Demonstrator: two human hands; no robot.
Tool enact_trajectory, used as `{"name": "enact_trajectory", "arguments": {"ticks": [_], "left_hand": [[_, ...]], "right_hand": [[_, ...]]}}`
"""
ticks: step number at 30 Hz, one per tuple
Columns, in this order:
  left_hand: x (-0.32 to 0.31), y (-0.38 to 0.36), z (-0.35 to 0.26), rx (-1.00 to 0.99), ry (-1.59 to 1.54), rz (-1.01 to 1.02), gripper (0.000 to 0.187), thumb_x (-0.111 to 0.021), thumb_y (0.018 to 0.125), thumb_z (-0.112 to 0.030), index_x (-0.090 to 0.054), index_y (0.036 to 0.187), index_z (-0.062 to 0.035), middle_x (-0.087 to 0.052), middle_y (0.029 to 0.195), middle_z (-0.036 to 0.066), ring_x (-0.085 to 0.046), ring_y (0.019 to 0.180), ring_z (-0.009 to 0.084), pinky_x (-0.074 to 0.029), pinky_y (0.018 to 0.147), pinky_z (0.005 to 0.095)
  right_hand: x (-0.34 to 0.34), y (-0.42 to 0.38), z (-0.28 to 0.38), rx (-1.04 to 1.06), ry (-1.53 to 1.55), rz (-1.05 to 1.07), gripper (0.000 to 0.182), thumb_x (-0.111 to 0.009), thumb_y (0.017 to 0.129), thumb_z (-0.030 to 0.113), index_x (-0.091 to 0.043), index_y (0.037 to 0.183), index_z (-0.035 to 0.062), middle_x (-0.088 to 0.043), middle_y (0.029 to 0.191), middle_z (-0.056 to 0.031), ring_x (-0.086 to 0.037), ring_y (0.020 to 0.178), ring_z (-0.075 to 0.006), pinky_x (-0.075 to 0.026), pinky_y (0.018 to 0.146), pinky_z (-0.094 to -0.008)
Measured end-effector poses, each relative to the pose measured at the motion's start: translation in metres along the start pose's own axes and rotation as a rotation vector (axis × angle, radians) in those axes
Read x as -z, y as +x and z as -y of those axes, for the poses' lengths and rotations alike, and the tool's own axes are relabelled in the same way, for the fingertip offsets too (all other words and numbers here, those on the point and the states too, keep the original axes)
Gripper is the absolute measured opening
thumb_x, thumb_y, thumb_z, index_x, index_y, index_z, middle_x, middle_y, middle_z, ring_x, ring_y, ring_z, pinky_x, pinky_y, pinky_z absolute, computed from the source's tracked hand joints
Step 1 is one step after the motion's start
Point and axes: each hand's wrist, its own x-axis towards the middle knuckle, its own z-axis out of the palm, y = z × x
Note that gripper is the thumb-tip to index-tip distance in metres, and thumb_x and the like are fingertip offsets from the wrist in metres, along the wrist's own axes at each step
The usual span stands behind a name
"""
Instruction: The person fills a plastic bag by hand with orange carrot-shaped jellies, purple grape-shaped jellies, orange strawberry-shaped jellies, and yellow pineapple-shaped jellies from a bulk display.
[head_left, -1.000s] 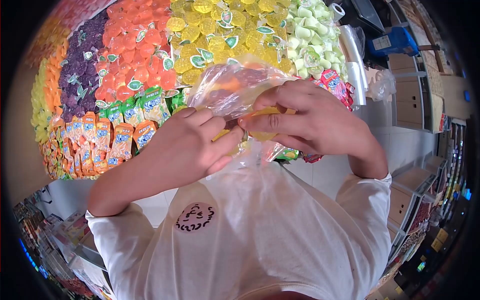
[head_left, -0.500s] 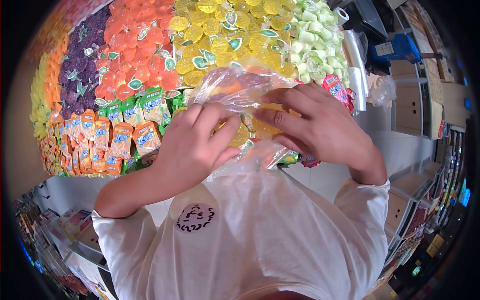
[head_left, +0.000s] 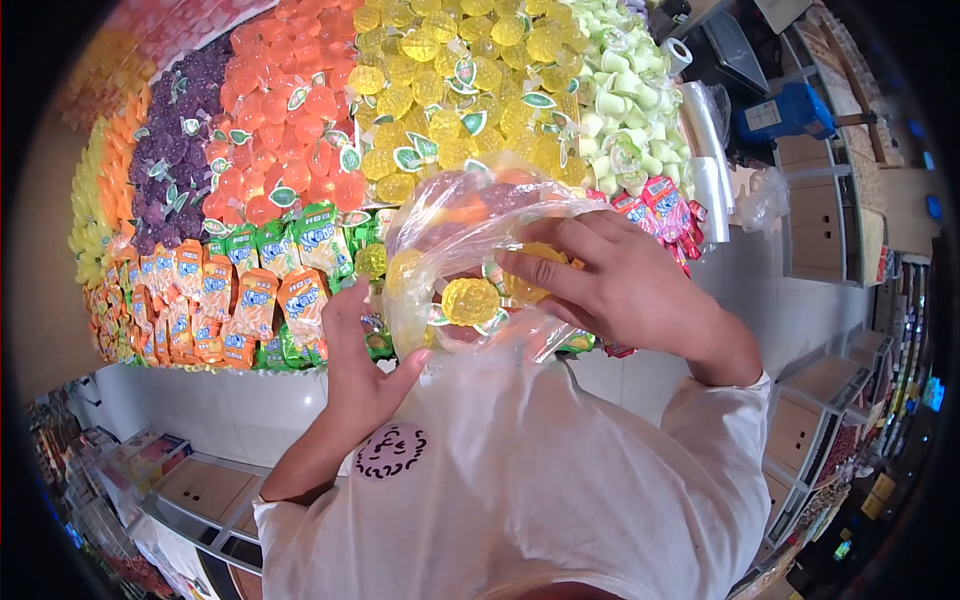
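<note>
A clear plastic bag (head_left: 425, 240) is spread open in front of my chest. Inside it sit yellow fruit-shaped jellies (head_left: 470, 301) with green leaf labels, along with purple and orange ones farther in. My right hand (head_left: 620, 285) has its fingers bent over the bag's right edge, gripping the film beside a yellow jelly. At the bag's left side is my left hand (head_left: 365, 345), empty, its thumb and fingers apart. The thumb tip comes right up to the bag's lower left rim.
Beyond the bag lie rows of purple (head_left: 178, 150), orange-red (head_left: 290, 130), yellow (head_left: 440, 60) and pale green jellies (head_left: 620, 100). Orange snack packets (head_left: 255, 300) and green packets (head_left: 320, 240) line the near edge. Plastic bag rolls (head_left: 708, 170) and a blue device (head_left: 790, 112) stand right.
My left hand has let go of the bag and drawn back left and down, fingers spreading. My right hand stays at the bag's edge, slightly lower. The bag's mouth shows more of its jellies.
</note>
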Motion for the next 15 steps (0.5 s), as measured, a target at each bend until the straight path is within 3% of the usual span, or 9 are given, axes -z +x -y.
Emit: {"name": "enact_trajectory", "arguments": {"ticks": [1, 2, 4, 10, 12, 15], "left_hand": [[-0.001, -0.006, 0.002, 0.095, -0.091, 0.028, 0.097, -0.084, 0.079, -0.013, -0.027, 0.156, -0.0005, -0.046, 0.125, 0.014, -0.05, 0.109, 0.0236, -0.047, 0.086, 0.0375], [-0.001, -0.011, 0.003, 0.062, -0.087, 0.01, 0.097, -0.084, 0.079, -0.013, -0.027, 0.156, -0.0005, -0.046, 0.125, 0.014, -0.05, 0.109, 0.0236, -0.047, 0.086, 0.0375], [0.001, -0.013, 0.008, 0.293, -0.313, 0.118, 0.092, -0.081, 0.083, -0.011, -0.026, 0.156, 0.0007, -0.051, 0.114, 0.009, -0.054, 0.097, 0.0163, -0.048, 0.079, 0.0317], [0.009, -0.004, 0.012, 0.349, -0.395, 0.301, 0.082, -0.075, 0.089, -0.009, -0.028, 0.156, -0.0022, -0.055, 0.085, 0.0, -0.056, 0.074, 0.0103, -0.048, 0.067, 0.0252], [0.011, 0.002, 0.01, 0.345, -0.333, 0.337, 0.078, -0.073, 0.091, -0.011, -0.029, 0.156, -0.0033, -0.06, 0.086, 0.001, -0.06, 0.076, 0.01, -0.05, 0.068, 0.0263], [0.01, 0.005, 0.008, 0.452, -0.258, 0.502, 0.071, -0.066, 0.094, -0.003, -0.029, 0.154, -0.002, -0.064, 0.1, 0.004, -0.061, 0.084, 0.0082, -0.049, 0.071, 0.0256]], "right_hand": [[0.001, 0.0, -0.001, 0.012, 0.0, 0.007, 0.055, -0.074, 0.084, 0.022, -0.06, 0.136, 0.0139, -0.059, 0.126, -0.0088, -0.064, 0.105, -0.0274, -0.052, 0.091, -0.0418], [0.001, -0.001, -0.001, 0.018, -0.031, -0.013, 0.055, -0.074, 0.084, 0.022, -0.06, 0.136, 0.0139, -0.059, 0.126, -0.0088, -0.064, 0.105, -0.0274, -0.052, 0.091, -0.0418], [0.002, -0.001, -0.003, 0.015, -0.004, 0.027, 0.056, -0.073, 0.085, 0.024, -0.058, 0.138, 0.014, -0.058, 0.127, -0.0091, -0.064, 0.106, -0.0278, -0.052, 0.092, -0.0415], [0.007, -0.003, -0.003, 0.052, -0.018, -0.004, 0.054, -0.071, 0.089, 0.026, -0.056, 0.139, 0.0136, -0.058, 0.126, -0.0105, -0.064, 0.109, -0.0296, -0.052, 0.095, -0.043], [0.008, -0.005, -0.003, 0.032, 0.015, 0.026, 0.054, -0.071, 0.088, 0.025, -0.056, 0.139, 0.0134, -0.058, 0.123, -0.0102, -0.064, 0.108, -0.0296, -0.052, 0.094, -0.0425], [0.008, -0.008, -0.003, 0.015, 0.024, 0.025, 0.059, -0.076, 0.084, 0.024, -0.057, 0.139, 0.0129, -0.059, 0.124, -0.0099, -0.064, 0.11, -0.0302, -0.053, 0.094, -0.0429]]}}
